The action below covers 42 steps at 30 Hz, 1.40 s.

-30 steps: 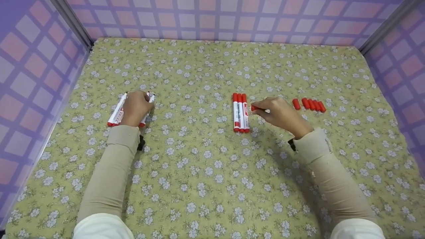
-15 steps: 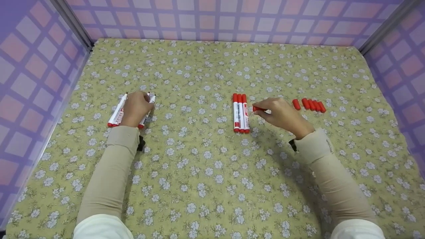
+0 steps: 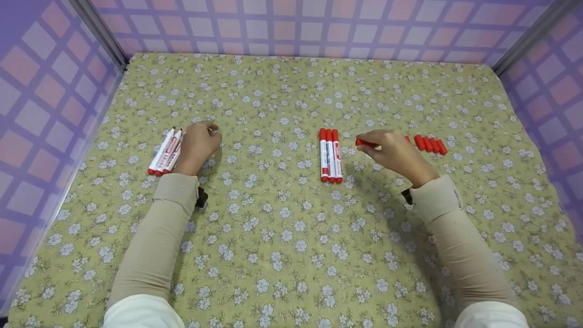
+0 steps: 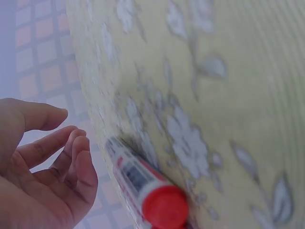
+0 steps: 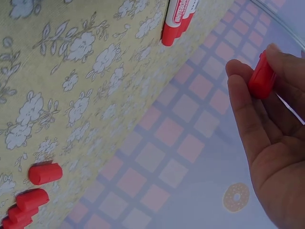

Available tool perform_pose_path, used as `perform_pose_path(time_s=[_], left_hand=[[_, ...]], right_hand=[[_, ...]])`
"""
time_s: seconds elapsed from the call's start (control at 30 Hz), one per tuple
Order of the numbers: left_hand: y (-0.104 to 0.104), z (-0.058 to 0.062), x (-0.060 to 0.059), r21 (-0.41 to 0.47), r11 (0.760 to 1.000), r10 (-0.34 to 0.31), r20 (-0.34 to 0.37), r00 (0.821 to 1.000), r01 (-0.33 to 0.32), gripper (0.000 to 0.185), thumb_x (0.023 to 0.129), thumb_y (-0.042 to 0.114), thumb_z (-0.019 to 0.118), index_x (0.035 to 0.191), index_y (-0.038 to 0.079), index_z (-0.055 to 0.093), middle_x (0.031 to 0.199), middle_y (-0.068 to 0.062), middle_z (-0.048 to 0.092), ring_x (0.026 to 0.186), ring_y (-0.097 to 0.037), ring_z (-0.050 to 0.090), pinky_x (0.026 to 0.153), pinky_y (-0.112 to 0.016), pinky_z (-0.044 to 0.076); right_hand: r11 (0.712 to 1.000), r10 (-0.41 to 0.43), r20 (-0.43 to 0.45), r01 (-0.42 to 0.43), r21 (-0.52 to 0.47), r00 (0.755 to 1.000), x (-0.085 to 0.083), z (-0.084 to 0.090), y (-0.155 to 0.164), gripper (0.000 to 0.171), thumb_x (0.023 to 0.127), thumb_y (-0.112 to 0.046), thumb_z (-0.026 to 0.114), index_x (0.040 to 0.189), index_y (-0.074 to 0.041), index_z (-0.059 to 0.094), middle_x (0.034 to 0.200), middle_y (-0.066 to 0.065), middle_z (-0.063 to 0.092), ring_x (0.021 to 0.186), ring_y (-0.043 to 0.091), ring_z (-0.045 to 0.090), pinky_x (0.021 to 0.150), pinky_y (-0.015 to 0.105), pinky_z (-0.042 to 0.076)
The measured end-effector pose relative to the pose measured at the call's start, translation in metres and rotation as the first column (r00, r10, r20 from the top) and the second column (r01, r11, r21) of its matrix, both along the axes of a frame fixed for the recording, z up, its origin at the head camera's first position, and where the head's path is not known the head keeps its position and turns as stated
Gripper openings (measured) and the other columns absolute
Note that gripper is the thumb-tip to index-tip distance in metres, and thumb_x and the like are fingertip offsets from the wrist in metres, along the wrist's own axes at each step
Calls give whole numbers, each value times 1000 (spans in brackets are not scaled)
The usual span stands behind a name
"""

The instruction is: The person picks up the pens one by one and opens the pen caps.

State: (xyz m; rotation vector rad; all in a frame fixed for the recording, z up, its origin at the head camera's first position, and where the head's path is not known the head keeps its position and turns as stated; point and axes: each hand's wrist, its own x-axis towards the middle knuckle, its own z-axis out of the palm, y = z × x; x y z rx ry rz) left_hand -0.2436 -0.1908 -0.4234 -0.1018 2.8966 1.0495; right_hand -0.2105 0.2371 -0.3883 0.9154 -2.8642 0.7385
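Uncapped white markers (image 3: 162,150) with red ends lie side by side at the left of the table; part of the group is hidden under my left hand (image 3: 199,146). In the left wrist view, my left hand (image 4: 57,162) holds nothing, its fingers loosely bent and the thumb apart from them. A marker (image 4: 143,183) lies beside it. My right hand (image 3: 392,152) pinches a red marker cap (image 3: 365,143) above the cloth, seen in the right wrist view as a cap (image 5: 262,78) between thumb and fingers. To its left lie capped red markers (image 3: 330,155) in a row.
Several loose red caps (image 3: 430,144) lie in a row right of my right hand; another is mostly hidden behind that hand. The table wears a yellow flowered cloth (image 3: 273,255). Checked panels (image 3: 291,29) stand along its back and sides.
My left hand has moved right off some of the uncapped markers, uncovering more of them on the left. My right hand has drifted slightly right and up with the cap, away from the capped markers.
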Motion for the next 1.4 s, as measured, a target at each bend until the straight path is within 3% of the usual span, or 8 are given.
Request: perform_pose_path(time_s=[0.43,0.57,0.77,0.87,1.0,1.1,1.2,1.4], left_hand=[[39,4,0,218,973,-94,84,992,74,39,95,18,48,130,4,58,116,-16,58,91,-23,54,72,-32,43],[55,4,0,264,961,-122,124,985,86,38,95,18,49,129,4,58,114,-15,59,93,-22,56,74,-30,45],[78,4,3,360,926,-186,176,967,113,36,98,20,50,129,5,58,111,-13,60,93,-26,59,70,-31,47],[89,4,5,431,894,-223,197,955,120,36,98,20,49,130,5,57,111,-14,59,91,-27,60,71,-34,48],[105,0,5,536,838,-278,251,927,106,38,99,18,50,133,3,52,117,-16,57,93,-27,59,76,-37,48],[116,-2,4,547,830,-305,279,911,110,39,99,18,50,135,4,51,119,-15,57,99,-28,61,81,-37,51],[128,-4,3,537,838,-300,302,905,99,39,98,18,51,135,5,52,119,-13,59,101,-26,62,85,-35,53],[146,-8,1,553,830,-298,334,894,70,38,95,15,51,132,5,52,111,-13,60,92,-22,62,83,-33,52]], right_hand=[[980,-194,34,195,-45,981,-8,-3,23,33,95,-18,61,121,2,65,99,15,62,80,23,60,70,33,50],[973,-212,27,214,-92,977,-11,-4,30,32,94,-19,63,117,2,67,97,15,63,80,23,62,68,21,48],[953,-254,57,260,-155,965,-15,-3,41,33,93,-19,63,117,4,67,102,19,66,87,30,66,75,23,54],[937,-294,86,304,-173,952,-15,-2,48,36,94,-22,62,121,1,65,105,20,66,83,28,64,67,17,50],[915,-341,104,355,-189,934,-16,-4,59,36,94,-25,62,121,-3,66,106,19,67,77,11,58,62,12,42],[901,-362,120,380,-209,924,-17,-6,67,36,93,-26,63,119,-3,68,107,21,68,77,-2,56,66,10,43],[881,-383,176,416,-225,907,-17,-5,74,38,93,-30,62,121,-4,67,107,22,68,66,-4,52,58,14,42],[840,-458,274,512,-178,846,-15,-2,88,46,93,-40,60,127,-9,64,120,19,65,87,4,57,56,20,42]])
